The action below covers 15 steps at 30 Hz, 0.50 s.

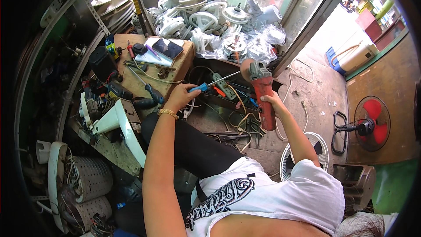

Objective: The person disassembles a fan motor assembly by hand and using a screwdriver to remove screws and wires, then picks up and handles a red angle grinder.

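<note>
My left hand (pixel 178 98), with a gold bracelet at the wrist, is closed around the blue handle of a screwdriver (pixel 203 87). Its long metal shaft points right, and the tip reaches the disc (pixel 246 68) of a red angle grinder (pixel 263 98). Whether tip and disc touch, I cannot tell. My right hand (pixel 272 101) grips the grinder's body from the right side, with the disc end pointing away from me. Most of those fingers are hidden behind the tool. Whether the disc is spinning does not show.
A wooden table (pixel 186 58) at left bears a phone (pixel 168 48) and another screwdriver (pixel 153 92). Beyond lies a pile of white fan parts (pixel 204 20). A power strip (pixel 223 86) and cables lie below the grinder. Fans stand right, one with red blades (pixel 372 109).
</note>
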Motion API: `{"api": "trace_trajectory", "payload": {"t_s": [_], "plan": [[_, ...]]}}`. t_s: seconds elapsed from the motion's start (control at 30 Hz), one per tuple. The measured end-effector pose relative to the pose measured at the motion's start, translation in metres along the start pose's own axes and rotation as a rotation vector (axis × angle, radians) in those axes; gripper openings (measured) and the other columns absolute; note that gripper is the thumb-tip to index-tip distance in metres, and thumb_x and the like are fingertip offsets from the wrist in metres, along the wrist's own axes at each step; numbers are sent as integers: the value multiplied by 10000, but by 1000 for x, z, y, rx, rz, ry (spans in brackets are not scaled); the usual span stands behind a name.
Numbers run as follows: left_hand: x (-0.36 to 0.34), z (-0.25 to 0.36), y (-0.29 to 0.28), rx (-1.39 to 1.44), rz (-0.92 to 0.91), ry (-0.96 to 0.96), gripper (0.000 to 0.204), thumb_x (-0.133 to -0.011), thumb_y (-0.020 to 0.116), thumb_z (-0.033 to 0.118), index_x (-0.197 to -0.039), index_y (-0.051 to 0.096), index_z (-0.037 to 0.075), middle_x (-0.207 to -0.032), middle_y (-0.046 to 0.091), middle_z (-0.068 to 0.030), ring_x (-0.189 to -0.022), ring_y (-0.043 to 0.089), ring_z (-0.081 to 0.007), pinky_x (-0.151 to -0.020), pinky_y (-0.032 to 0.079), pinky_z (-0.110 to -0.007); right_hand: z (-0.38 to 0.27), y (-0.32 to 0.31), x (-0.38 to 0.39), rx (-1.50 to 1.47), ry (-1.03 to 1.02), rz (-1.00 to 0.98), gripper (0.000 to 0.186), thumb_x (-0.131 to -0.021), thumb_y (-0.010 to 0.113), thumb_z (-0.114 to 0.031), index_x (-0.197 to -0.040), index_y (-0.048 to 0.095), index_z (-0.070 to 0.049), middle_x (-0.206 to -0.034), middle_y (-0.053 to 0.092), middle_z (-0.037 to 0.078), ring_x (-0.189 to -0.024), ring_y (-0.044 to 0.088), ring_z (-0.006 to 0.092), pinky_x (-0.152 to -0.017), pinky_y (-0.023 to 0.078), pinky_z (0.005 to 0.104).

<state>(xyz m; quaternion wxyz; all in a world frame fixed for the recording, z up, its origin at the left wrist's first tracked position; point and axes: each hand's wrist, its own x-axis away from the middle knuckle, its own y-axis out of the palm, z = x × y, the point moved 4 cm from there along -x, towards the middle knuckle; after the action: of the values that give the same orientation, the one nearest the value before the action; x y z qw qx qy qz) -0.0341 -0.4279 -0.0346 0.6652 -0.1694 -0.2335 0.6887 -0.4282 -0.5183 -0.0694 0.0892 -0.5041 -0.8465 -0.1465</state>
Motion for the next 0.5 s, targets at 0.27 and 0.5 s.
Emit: {"api": "trace_trajectory", "payload": {"t_s": [0.27, 0.5], "plan": [[3, -8, -10, 18, -23, -61, 391, -895, 782, 310, -1144, 772, 8, -896, 777, -130, -778, 719, -200, -753, 543, -349, -3, 0, 13, -2, -40, 22, 487, -757, 782, -218, -1165, 620, -8, -974, 680, 83, -788, 663, 167, -732, 567, 339], [4, -1, -8, -19, -26, -68, 395, -890, 787, 306, -1147, 770, 6, -920, 777, -151, -801, 724, -210, -768, 546, -357, -8, 3, 18, 13, -32, 8, 484, -756, 786, -227, -1153, 618, -8, -951, 677, 78, -782, 662, 160, -719, 561, 326]]}}
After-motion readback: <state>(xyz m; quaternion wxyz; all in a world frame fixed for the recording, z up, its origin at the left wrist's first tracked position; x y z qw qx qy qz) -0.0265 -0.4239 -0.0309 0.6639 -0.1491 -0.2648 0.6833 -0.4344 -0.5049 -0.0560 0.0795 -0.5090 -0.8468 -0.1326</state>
